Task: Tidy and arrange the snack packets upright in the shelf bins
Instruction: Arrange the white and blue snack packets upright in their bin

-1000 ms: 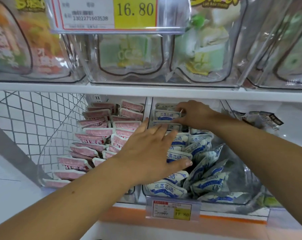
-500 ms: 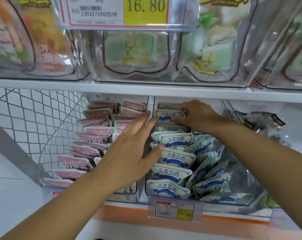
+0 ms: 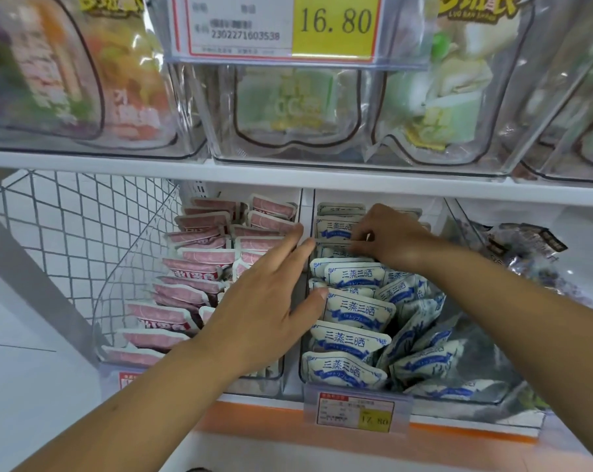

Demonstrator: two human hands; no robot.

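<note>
Several blue-and-white snack packets (image 3: 356,310) fill a clear shelf bin (image 3: 458,398); the left row stands in a neat stack, the right ones lean and lie jumbled. My right hand (image 3: 392,238) reaches deep into this bin and its curled fingers pinch the top of a blue-and-white packet near the back. My left hand (image 3: 271,301) hovers with straight fingers over the divider between the bins, its thumb touching a blue-and-white packet. Pink snack packets (image 3: 199,264) sit in rows in the clear bin on the left (image 3: 254,386).
A wire mesh panel (image 3: 66,240) closes the shelf's left side. The shelf above (image 3: 288,173) holds clear bins of large bags and a 16.80 price tag (image 3: 288,27). Dark packets (image 3: 523,247) lie in the bin at right. A 17.80 tag (image 3: 356,412) hangs below.
My left hand has slid left off the blue-and-white packets to the divider, uncovering the stacked row. My right hand stays at the back packets.
</note>
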